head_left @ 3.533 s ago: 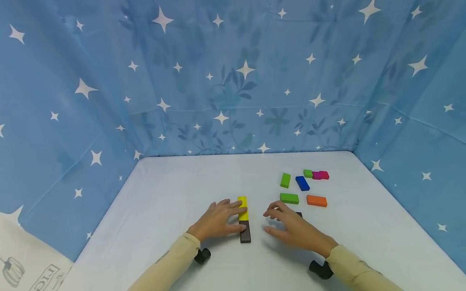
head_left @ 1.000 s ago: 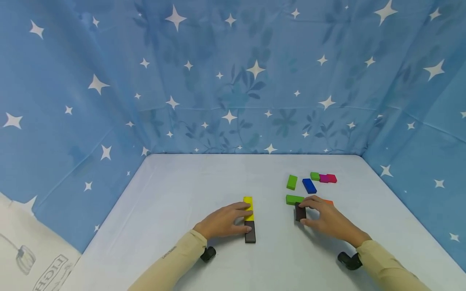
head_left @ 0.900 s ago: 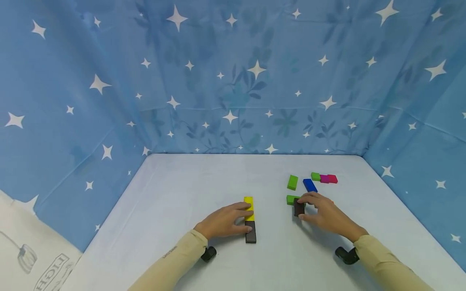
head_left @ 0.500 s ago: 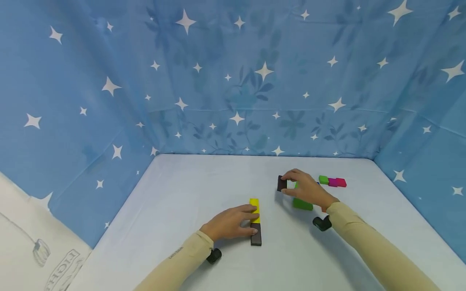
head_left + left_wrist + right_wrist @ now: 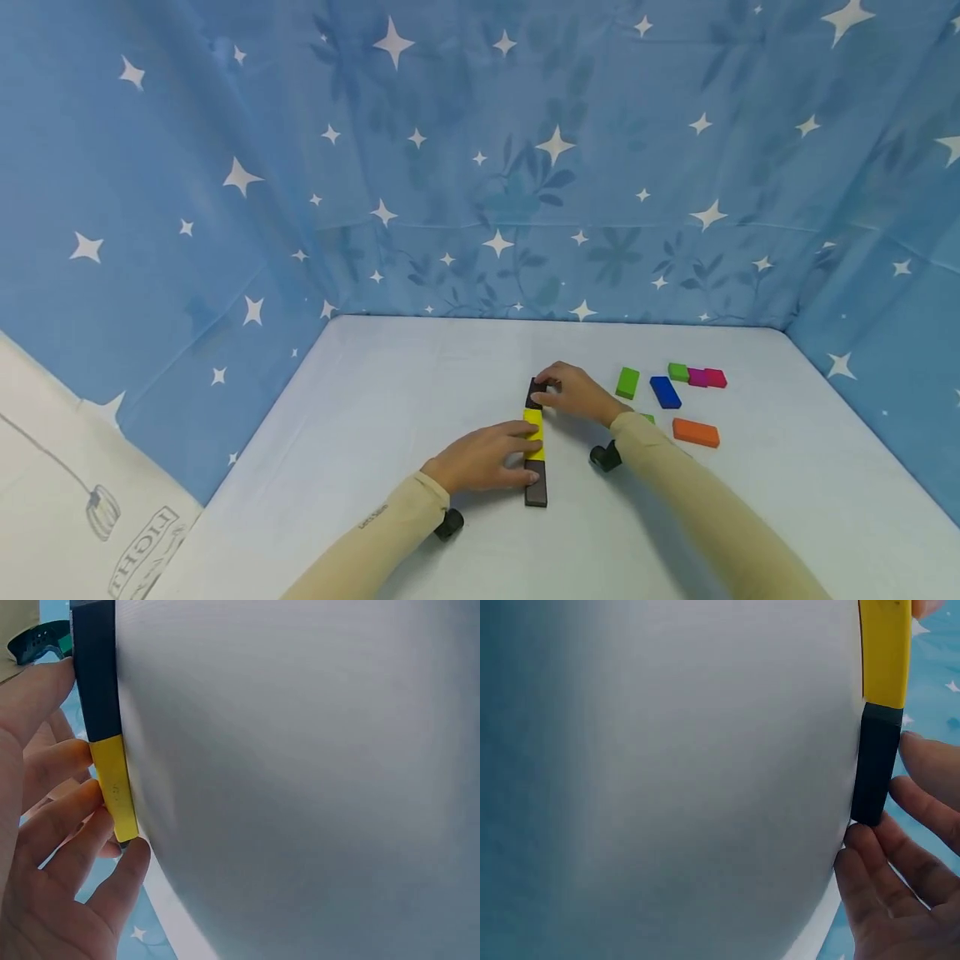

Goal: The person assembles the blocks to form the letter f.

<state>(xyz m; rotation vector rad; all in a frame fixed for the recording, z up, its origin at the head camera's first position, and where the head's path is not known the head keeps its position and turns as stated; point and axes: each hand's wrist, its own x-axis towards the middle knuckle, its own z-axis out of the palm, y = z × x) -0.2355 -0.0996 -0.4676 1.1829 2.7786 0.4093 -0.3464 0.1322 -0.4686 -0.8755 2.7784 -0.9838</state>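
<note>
My left hand lies over the side of a yellow block, its fingers extended and touching it. The thumb rests on a black block at the near end of the same line. At the far end, my right hand pinches a second black block between thumb and fingers, its near end against the yellow block. The right wrist view shows this black block end to end with the yellow block. In the left wrist view, the left fingers touch the yellow block.
To the right lie a green block, a blue block and an orange block. Another green block is mostly behind the right sleeve. Small green, purple and red pieces sit farther back. A starry blue curtain surrounds the white table.
My right hand has taken up the second black block from beside the green one, carried it leftward, and brought it down at the yellow block's far end. My left hand has stayed on its blocks.
</note>
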